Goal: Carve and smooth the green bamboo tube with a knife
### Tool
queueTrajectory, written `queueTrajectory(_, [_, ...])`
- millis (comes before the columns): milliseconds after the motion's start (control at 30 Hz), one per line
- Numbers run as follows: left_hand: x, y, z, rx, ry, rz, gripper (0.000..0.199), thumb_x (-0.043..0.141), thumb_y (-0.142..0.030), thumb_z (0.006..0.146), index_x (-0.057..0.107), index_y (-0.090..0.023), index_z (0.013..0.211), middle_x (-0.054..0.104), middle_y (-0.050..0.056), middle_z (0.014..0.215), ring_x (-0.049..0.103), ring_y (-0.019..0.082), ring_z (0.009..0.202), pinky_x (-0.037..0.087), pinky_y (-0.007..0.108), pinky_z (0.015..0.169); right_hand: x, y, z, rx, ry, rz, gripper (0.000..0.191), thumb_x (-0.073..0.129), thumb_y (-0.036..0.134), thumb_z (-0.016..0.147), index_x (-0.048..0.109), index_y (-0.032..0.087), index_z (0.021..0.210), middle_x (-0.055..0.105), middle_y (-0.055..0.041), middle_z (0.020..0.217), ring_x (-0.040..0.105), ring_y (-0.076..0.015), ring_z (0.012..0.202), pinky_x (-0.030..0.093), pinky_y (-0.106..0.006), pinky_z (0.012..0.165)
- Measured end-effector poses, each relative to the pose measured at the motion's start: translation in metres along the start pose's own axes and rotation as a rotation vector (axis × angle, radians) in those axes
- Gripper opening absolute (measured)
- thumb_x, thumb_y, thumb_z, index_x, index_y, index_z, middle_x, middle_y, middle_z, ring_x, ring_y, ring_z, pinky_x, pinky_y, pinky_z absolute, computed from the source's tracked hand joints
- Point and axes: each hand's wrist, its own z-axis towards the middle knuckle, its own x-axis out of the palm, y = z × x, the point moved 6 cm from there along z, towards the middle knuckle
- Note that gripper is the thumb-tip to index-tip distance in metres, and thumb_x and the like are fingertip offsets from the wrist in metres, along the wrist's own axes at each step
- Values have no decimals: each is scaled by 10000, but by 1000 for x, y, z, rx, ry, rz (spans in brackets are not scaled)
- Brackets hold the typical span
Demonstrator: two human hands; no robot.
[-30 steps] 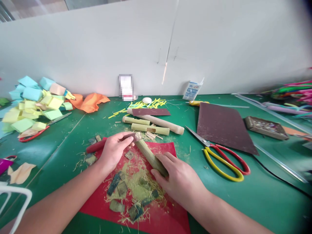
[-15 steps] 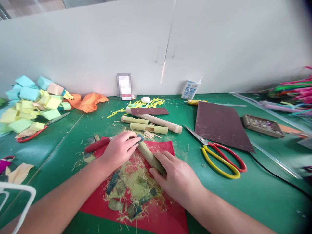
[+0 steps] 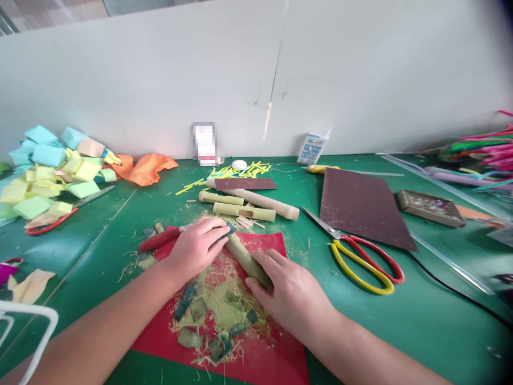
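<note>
My right hand (image 3: 292, 286) is wrapped round the near end of a pale bamboo stick (image 3: 245, 253), which slants over a red sheet (image 3: 280, 347). At the stick's far end, my left hand (image 3: 200, 243) pinches a small dark piece of sandpaper (image 3: 230, 230) against it. Part of the sandpaper is hidden under my fingers. A red-handled tool (image 3: 160, 239) lies beside my left hand, its far part covered. Below the stick, worn sandpaper scraps (image 3: 220, 345) lie among shavings and dust (image 3: 228, 313).
Beyond my hands rest two bamboo pieces (image 3: 256, 213), a wooden rod (image 3: 272, 203) and yellow strips (image 3: 252, 171). To the right are open scissors (image 3: 360, 256), a dark sandpaper sheet (image 3: 360, 208) and a small tray (image 3: 430, 202). Folded paper (image 3: 52, 176) is piled left.
</note>
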Motion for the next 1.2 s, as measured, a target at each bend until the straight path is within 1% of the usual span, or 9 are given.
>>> queueTrajectory(533, [-2, -1, -2, -1, 21, 60, 205, 516, -172, 894, 633, -168, 1062, 633, 78, 1020, 561, 190, 934, 492, 359, 851, 1, -1, -1, -17, -19, -18, 250, 548, 291, 817, 591, 185, 1039, 612, -37, 887, 605, -193, 760, 445, -300, 633])
queueTrajectory(733, [-4, -1, -3, -36, 4, -23, 159, 519, -182, 884, 645, -174, 981, 649, 84, 1027, 593, 198, 962, 489, 380, 891, 0, 0, -1, -19, -17, -30, 241, 546, 287, 817, 587, 189, 1033, 617, -36, 893, 605, -187, 758, 437, -289, 627])
queueTrajectory(800, [-7, 2, -3, -106, -52, -140, 118, 548, -192, 861, 655, -179, 908, 647, 88, 1074, 597, 209, 1003, 480, 380, 917, -1, 0, -1, -19, -24, -38, 240, 544, 294, 819, 587, 190, 1031, 620, -38, 893, 606, -186, 757, 435, -287, 628])
queueTrajectory(833, [-9, 6, -3, -185, -92, -238, 104, 563, -206, 851, 656, -180, 886, 649, 89, 1080, 608, 210, 993, 492, 368, 897, -1, 0, -1, -19, -26, -40, 241, 543, 297, 819, 587, 192, 1031, 621, -39, 894, 606, -186, 758, 434, -286, 628])
queueTrajectory(933, [-5, 24, -8, -550, -191, -697, 148, 575, -271, 843, 639, -168, 928, 687, 79, 933, 659, 181, 772, 537, 308, 691, 0, 0, -1, -16, -15, -45, 248, 536, 304, 821, 584, 197, 1040, 622, -37, 896, 608, -186, 758, 432, -286, 623])
queueTrajectory(1000, [1, 31, -11, -743, -246, -1024, 156, 580, -287, 836, 603, -156, 917, 691, 52, 806, 641, 152, 615, 510, 272, 573, 0, -1, -1, -11, 0, -48, 253, 531, 305, 824, 583, 199, 1048, 622, -34, 900, 609, -188, 761, 428, -289, 617])
queueTrajectory(1033, [4, 33, -12, -793, -270, -1152, 143, 589, -285, 825, 580, -154, 882, 692, 47, 791, 633, 144, 577, 497, 264, 551, 0, -1, -1, -8, 6, -51, 256, 529, 308, 825, 583, 199, 1050, 621, -33, 903, 610, -190, 766, 427, -290, 617])
queueTrajectory(1100, [5, 35, -12, -840, -305, -1313, 141, 609, -268, 798, 532, -151, 813, 704, 56, 835, 626, 132, 543, 482, 256, 538, 0, -1, -1, -4, 16, -54, 259, 523, 314, 830, 583, 198, 1054, 621, -33, 909, 612, -193, 778, 427, -292, 621])
queueTrajectory(1200, [7, 37, -11, -871, -286, -1398, 151, 611, -256, 782, 508, -148, 805, 713, 77, 876, 607, 119, 493, 461, 246, 509, 0, 0, 0, -3, 19, -54, 269, 516, 322, 836, 580, 197, 1066, 620, -34, 906, 613, -194, 783, 428, -292, 625])
